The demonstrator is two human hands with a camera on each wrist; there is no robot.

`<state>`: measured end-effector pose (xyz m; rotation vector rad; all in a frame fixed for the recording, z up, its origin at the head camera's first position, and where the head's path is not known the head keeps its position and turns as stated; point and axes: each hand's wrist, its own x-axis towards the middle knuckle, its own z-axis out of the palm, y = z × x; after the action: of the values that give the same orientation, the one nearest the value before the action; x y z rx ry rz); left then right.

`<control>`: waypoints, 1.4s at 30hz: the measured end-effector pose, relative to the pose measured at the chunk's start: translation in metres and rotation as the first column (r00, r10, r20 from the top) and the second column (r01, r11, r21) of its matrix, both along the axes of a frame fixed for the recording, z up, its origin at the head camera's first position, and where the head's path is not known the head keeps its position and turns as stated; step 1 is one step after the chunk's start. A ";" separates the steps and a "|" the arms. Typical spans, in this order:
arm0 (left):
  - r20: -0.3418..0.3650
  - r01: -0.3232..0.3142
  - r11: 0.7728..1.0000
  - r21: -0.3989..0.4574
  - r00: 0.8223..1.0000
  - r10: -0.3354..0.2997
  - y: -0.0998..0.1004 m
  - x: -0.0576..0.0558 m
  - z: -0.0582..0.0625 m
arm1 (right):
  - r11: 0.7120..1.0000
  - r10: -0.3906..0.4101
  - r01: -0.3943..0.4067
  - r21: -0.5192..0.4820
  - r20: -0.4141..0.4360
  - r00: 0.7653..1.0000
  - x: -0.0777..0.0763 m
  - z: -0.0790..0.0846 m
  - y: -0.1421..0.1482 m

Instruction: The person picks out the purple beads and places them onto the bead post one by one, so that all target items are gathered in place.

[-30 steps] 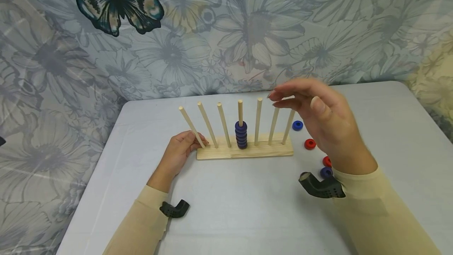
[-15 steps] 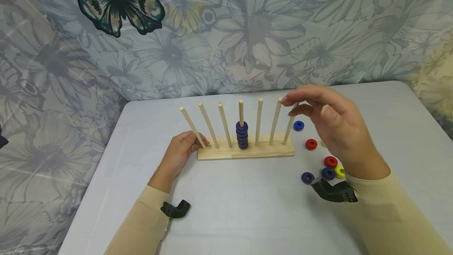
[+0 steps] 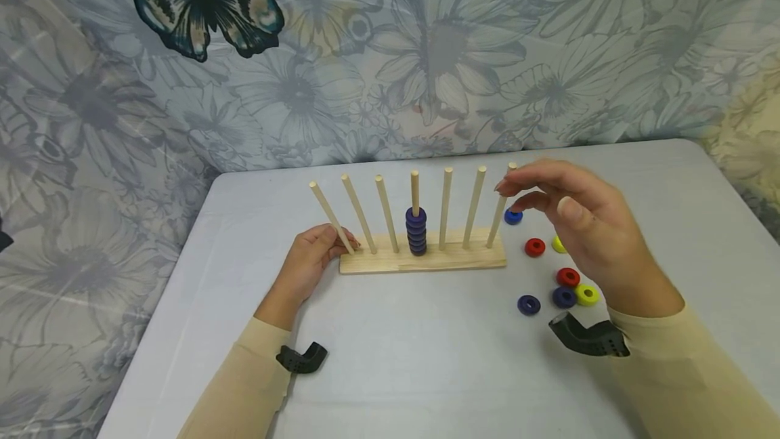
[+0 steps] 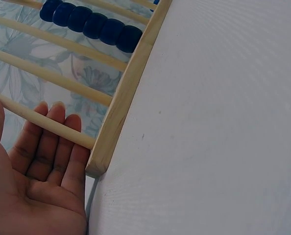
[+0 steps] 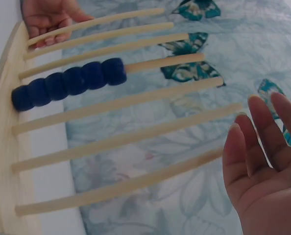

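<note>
A wooden peg stand (image 3: 451,259) with a row of upright pegs sits on the table. Its middle peg carries a stack of dark blue rings (image 3: 416,232), bare peg showing above them. My left hand (image 3: 312,259) is at the stand's left end, holding the leftmost peg (image 4: 52,125) low down between thumb and fingers. Above the table, beside the top of the rightmost peg (image 3: 498,212), hovers my right hand (image 3: 591,236). Its fingers are loosely bent and nothing is in them; the right wrist view shows the palm bare.
Loose rings lie right of the stand: a bright blue ring (image 3: 514,217), red rings (image 3: 535,247), yellow rings (image 3: 587,295) and dark blue rings (image 3: 529,305). The white table (image 3: 420,358) ends at a flower-and-butterfly backdrop (image 3: 439,53). Each wrist wears a black camera mount (image 3: 302,359).
My right hand has moved right and slightly down, from over the right-hand pegs to beside the last one, uncovering more loose rings. The left hand and the stand stay in place.
</note>
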<state>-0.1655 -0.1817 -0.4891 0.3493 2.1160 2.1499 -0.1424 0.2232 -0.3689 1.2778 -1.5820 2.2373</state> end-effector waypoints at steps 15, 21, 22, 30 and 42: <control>0.000 -0.005 1.000 0.017 1.000 0.005 0.001 0.000 0.001 | 0.989 -0.039 0.029 0.144 0.071 0.997 0.005 -0.030 0.034; 0.001 -0.001 1.000 0.023 1.000 0.001 0.001 0.000 0.001 | 0.984 0.001 -0.011 0.177 0.058 0.998 0.004 -0.049 0.047; 0.001 0.000 1.000 0.024 1.000 0.000 0.001 0.000 0.001 | 0.982 -0.001 -0.010 0.189 0.059 0.998 0.004 -0.052 0.049; -0.006 -0.003 1.000 -0.006 1.000 0.003 0.000 0.000 0.000 | 0.935 -0.117 0.070 0.347 0.117 0.986 0.014 -0.070 0.063; -0.006 0.003 1.000 0.016 1.000 -0.003 0.000 0.000 0.000 | 0.860 -0.202 0.142 0.490 0.071 0.977 0.021 -0.087 0.074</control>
<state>-0.1655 -0.1822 -0.4890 0.3612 2.1009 2.1686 -0.1214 0.2969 -0.4564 1.0443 -2.3070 1.9045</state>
